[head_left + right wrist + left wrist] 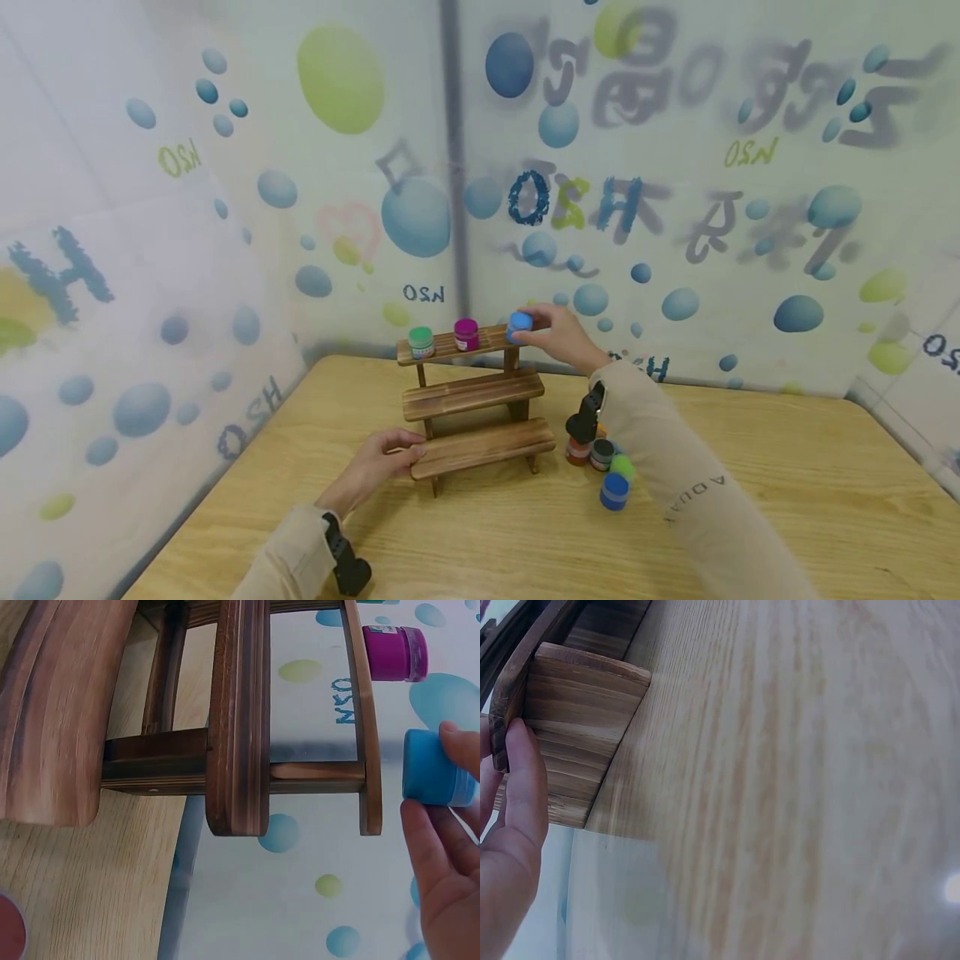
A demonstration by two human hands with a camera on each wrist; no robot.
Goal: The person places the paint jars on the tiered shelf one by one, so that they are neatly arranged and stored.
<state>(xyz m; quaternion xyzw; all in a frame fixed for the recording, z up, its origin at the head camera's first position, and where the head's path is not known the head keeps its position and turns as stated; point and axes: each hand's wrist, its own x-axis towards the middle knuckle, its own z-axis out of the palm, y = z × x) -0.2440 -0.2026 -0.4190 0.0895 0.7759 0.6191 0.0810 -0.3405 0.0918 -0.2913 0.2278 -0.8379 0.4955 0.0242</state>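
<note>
A three-step wooden rack (474,397) stands on the table. My right hand (558,337) pinches a light blue paint jar (519,327) between thumb and fingers at the right end of the top step. In the right wrist view a small gap shows between this blue jar (435,768) and the top board. A green jar (422,342) and a magenta jar (467,335) sit upright on the same step, left and middle. With thumb and fingers, my left hand (378,460) grips the left end of the lowest step, seen close in the left wrist view.
Right of the rack, several jars stand grouped on the table: a red one (577,452), a black one (602,455), a light green one (622,468) and a dark blue one (614,492). My right forearm partly covers this group. A patterned curtain (360,275) hangs behind the table.
</note>
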